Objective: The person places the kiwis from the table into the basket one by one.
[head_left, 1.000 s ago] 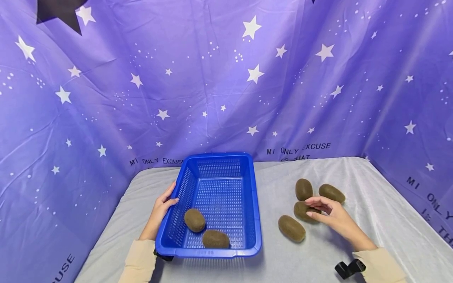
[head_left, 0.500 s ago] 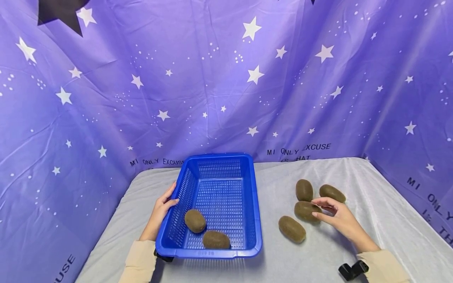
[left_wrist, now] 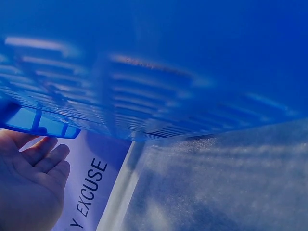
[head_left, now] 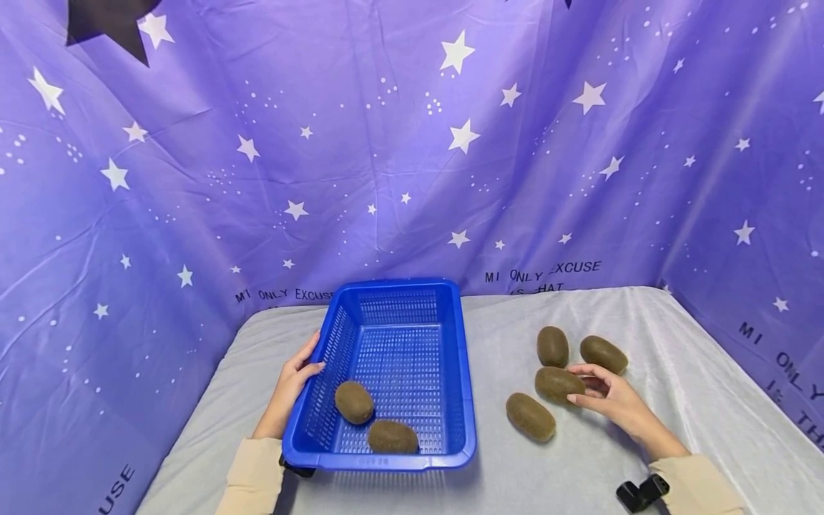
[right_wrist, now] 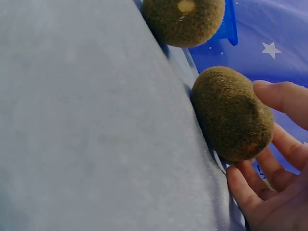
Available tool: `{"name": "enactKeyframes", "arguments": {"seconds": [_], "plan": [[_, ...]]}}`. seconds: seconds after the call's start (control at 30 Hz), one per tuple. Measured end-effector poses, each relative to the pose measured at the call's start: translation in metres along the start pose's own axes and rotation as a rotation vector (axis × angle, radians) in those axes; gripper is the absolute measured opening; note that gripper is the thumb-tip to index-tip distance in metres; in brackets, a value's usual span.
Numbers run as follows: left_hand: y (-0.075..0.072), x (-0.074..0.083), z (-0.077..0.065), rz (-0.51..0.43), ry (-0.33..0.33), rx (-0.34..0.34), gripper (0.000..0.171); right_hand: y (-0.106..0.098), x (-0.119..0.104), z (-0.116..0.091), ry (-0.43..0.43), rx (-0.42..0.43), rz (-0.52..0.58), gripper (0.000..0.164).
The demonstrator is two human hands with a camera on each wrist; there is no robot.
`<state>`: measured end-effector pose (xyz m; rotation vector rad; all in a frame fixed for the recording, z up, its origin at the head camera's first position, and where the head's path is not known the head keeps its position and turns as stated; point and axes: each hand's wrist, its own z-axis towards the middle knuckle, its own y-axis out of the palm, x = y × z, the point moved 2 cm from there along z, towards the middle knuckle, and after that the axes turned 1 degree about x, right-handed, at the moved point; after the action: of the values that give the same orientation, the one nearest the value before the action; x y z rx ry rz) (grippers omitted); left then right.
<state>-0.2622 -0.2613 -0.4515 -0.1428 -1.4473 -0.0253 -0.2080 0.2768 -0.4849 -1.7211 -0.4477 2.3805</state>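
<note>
A blue plastic basket point(head_left: 463, 372) stands left of centre on the table, with two brown kiwis point(head_left: 354, 403) lying inside near its front. My left hand point(head_left: 292, 379) grips the basket's left rim, thumb on top; the left wrist view shows its fingers curled under the edge. On the table to the right, my right hand point(head_left: 611, 400) holds the right end of a kiwi point(head_left: 558, 385) between thumb and fingers. The right wrist view shows the thumb at this kiwi's point(right_wrist: 231, 115) side and several fingers around its lower end.
Close around the held kiwi lie one kiwi point(head_left: 553, 347) behind it, another kiwi point(head_left: 604, 354) at back right and a third kiwi point(head_left: 531, 417) in front. A pale cloth point(head_left: 682, 357) covers the table. Purple star-printed curtains point(head_left: 386, 143) stand behind and on both sides.
My right hand has drawn slightly rightward, from over the kiwi to its right end; more of that kiwi shows. Left hand, basket and the other kiwis stay in place.
</note>
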Motion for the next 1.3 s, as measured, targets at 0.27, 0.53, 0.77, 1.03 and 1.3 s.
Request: {"name": "enactKeyframes", "arguments": {"seconds": [0.27, 0.53, 0.77, 1.03, 1.3], "plan": [[-0.0002, -0.0007, -0.0003, -0.019, -0.021, -0.008, 0.063, 0.0030, 0.0043, -0.0004, 0.023, -0.030, 0.037, 0.046], [0.0014, 0.0016, -0.0008, -0.016, -0.004, -0.007, 0.063, 0.0042, 0.0049, 0.0019, 0.039, -0.017, 0.006, 0.044], [0.0008, 0.0016, -0.0025, -0.022, -0.013, -0.007, 0.063, 0.0042, 0.0040, 0.0018, 0.042, -0.012, -0.027, 0.043], [0.0017, 0.0007, -0.0017, -0.029, -0.004, -0.002, 0.063, 0.0027, 0.0018, 0.0005, 0.038, 0.000, -0.040, 0.042], [0.0004, -0.0004, -0.0008, -0.003, 0.013, 0.009, 0.063, 0.0019, -0.0044, 0.0015, 0.045, 0.005, -0.029, 0.041]]}}
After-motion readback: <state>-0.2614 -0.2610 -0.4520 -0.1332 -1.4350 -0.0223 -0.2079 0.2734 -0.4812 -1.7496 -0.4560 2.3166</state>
